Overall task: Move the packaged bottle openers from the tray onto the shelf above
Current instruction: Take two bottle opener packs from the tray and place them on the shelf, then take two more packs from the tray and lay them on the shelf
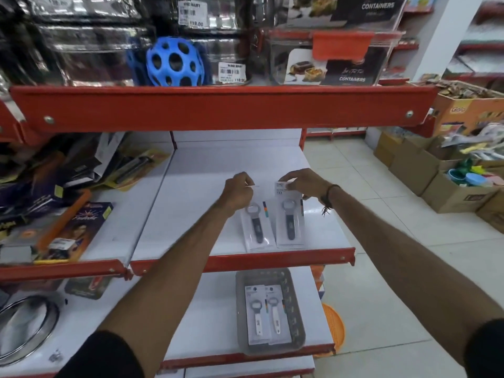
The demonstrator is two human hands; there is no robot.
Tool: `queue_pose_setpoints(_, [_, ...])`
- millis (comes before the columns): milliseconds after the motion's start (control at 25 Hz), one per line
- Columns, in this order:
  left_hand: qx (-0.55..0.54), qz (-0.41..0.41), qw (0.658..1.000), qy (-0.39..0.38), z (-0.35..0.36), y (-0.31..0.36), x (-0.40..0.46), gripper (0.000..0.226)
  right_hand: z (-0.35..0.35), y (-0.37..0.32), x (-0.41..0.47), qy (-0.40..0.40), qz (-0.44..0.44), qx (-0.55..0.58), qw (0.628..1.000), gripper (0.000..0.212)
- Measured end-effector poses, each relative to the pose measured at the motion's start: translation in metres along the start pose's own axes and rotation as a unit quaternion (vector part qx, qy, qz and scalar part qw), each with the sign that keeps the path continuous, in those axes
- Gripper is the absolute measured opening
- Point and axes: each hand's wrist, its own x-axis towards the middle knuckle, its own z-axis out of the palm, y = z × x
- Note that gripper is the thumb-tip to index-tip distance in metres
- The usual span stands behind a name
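Two packaged bottle openers with dark handles lie side by side on the white middle shelf (pixel 191 203). My left hand (pixel 237 192) pinches the top of the left pack (pixel 256 227). My right hand (pixel 302 184) pinches the top of the right pack (pixel 289 222). Both packs rest flat on the shelf near its red front edge. On the shelf below, a grey tray (pixel 242 309) holds two more packs with white-handled openers (pixel 268 317), lying next to each other.
To the left on the middle shelf lie boxed and carded kitchen goods (pixel 73 227). The red-edged shelf above (pixel 218 107) carries a blue holed ball (pixel 174 64) and container boxes. Cardboard cartons (pixel 436 175) stand on the tiled floor at the right.
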Motion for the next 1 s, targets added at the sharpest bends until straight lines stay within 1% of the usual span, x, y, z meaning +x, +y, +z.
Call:
queue_pose_setpoints(200, [0.042, 0.016, 0.998, -0.05, 0.04, 0.007, 0.0, 0.026, -0.004, 0.024, -0.008, -0.023, -0.005, -0.018, 1.0, 0.026])
queue_pose_setpoints(280, [0.054, 0.017, 0.997, -0.056, 0.045, 0.007, 0.0, 0.024, -0.001, 0.029, -0.008, -0.008, -0.014, -0.011, 1.0, 0.026])
queue_pose_setpoints(320, [0.062, 0.021, 0.996, -0.052, 0.047, 0.006, -0.002, 0.023, 0.001, 0.031, -0.008, 0.005, -0.015, -0.024, 1.0, 0.027])
queue_pose_setpoints(360, [0.078, 0.027, 0.995, -0.049, 0.047, 0.005, -0.003, 0.022, 0.004, 0.032, -0.01, 0.009, -0.014, -0.054, 0.998, 0.03])
queue_pose_setpoints(400, [0.106, 0.035, 0.993, -0.046, 0.047, 0.003, -0.004, 0.023, 0.006, 0.032, -0.012, 0.01, -0.012, -0.107, 0.994, 0.034])
queue_pose_setpoints(480, [0.193, 0.052, 0.979, -0.037, 0.045, 0.0, -0.007, 0.028, 0.012, 0.032, -0.021, 0.025, -0.012, -0.243, 0.97, 0.044])
queue_pose_setpoints(520, [0.225, 0.058, 0.972, -0.03, 0.043, -0.002, -0.013, 0.032, 0.017, 0.031, -0.028, 0.048, -0.025, -0.288, 0.956, 0.049])
queue_pose_setpoints(560, [0.238, 0.068, 0.969, -0.017, 0.041, -0.003, -0.02, 0.036, 0.022, 0.028, -0.037, 0.084, -0.046, -0.295, 0.951, 0.05])
queue_pose_setpoints(640, [0.223, 0.112, 0.968, 0.036, 0.034, -0.002, -0.042, 0.037, 0.032, 0.025, -0.058, 0.178, -0.094, -0.254, 0.946, 0.045])
queue_pose_setpoints(680, [0.212, 0.138, 0.965, 0.068, 0.033, -0.003, -0.057, 0.035, 0.041, 0.025, -0.071, 0.23, -0.119, -0.236, 0.937, 0.04])
queue_pose_setpoints(720, [0.209, 0.164, 0.959, 0.099, 0.033, -0.004, -0.071, 0.033, 0.051, 0.026, -0.084, 0.28, -0.142, -0.227, 0.922, 0.037])
queue_pose_setpoints(800, [0.212, 0.193, 0.948, 0.141, 0.038, -0.011, -0.105, 0.03, 0.074, 0.029, -0.112, 0.356, -0.183, -0.204, 0.893, 0.03])
queue_pose_setpoints(920, [0.188, 0.232, 0.933, 0.198, 0.053, -0.023, -0.152, 0.028, 0.109, 0.037, -0.147, 0.413, -0.21, -0.158, 0.872, 0.02])
queue_pose_setpoints(1000, [0.163, 0.262, 0.921, 0.238, 0.066, -0.037, -0.181, 0.024, 0.134, 0.05, -0.167, 0.414, -0.216, -0.126, 0.875, 0.018])
